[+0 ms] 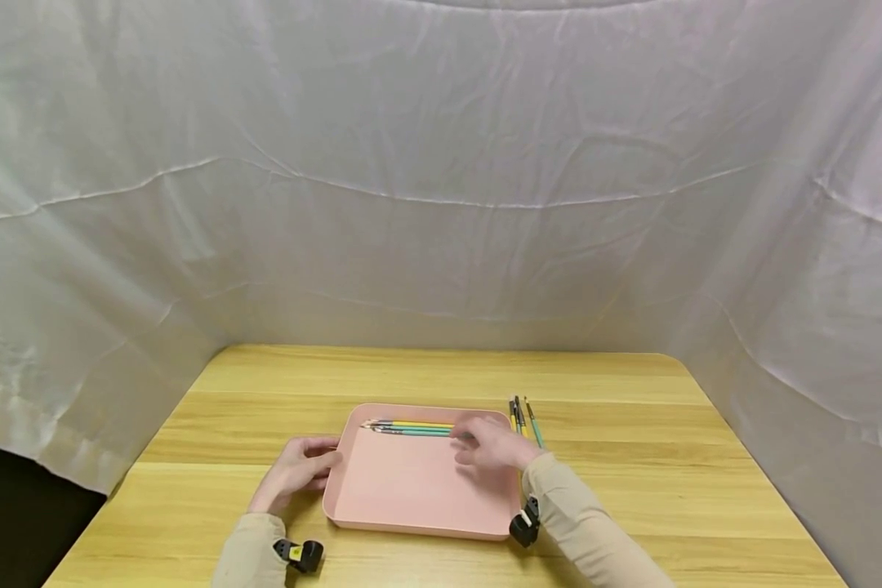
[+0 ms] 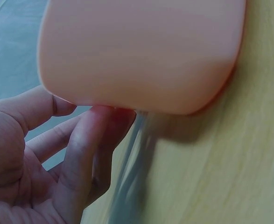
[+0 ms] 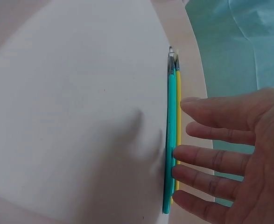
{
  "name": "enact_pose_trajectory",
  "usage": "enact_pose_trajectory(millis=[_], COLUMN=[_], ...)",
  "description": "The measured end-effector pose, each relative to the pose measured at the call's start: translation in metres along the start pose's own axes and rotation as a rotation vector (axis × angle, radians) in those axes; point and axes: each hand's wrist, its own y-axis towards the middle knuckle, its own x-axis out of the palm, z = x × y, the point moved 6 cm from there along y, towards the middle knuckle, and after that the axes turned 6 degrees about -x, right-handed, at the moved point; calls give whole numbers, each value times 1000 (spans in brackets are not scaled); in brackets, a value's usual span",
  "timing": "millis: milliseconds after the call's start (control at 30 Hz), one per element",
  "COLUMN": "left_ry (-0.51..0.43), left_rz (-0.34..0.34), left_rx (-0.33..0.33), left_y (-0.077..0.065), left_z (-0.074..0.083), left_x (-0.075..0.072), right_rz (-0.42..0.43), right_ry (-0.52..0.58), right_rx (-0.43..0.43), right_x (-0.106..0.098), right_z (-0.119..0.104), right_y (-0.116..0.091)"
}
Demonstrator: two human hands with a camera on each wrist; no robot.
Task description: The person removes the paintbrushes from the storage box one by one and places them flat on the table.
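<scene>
A pink tray [image 1: 412, 490] lies on the table. My left hand [image 1: 299, 469] is at its left side, thumb and fingers bent at the edge and gripping it; the left wrist view shows this hand [image 2: 66, 154] close up against the tray [image 2: 141, 56]. Several thin paintbrushes [image 1: 415, 429], teal and yellow, lie side by side along the far wall inside the tray. Over their right end is my right hand [image 1: 491, 443]. In the right wrist view that hand [image 3: 225, 158] has its fingers extended, some fingertips touching the teal paintbrushes [image 3: 170, 140] or just beside them.
More paintbrushes [image 1: 535, 420] lie on the wooden table [image 1: 632, 457] just right of the tray, partly hidden by the right hand. Grey cloth [image 1: 441, 245] hangs behind the table and along both sides.
</scene>
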Motion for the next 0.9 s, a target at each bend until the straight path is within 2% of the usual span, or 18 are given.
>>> enact_pose_trajectory(millis=[333, 567, 700, 900], left_ry=[-2, 3, -1, 7], left_rz=[9, 7, 5, 3], left_rx=[-7, 2, 0, 3], left_y=[-1, -1, -1, -1], left_z=[2, 2, 2, 1], left_x=[0, 0, 0, 0], right_rz=[70, 113, 142, 208], right_ry=[-46, -117, -107, -151], right_rx=[-29, -29, -31, -73], right_x=[-5, -6, -5, -3], right_z=[-3, 0, 3, 7], right_y=[2, 4, 4, 3])
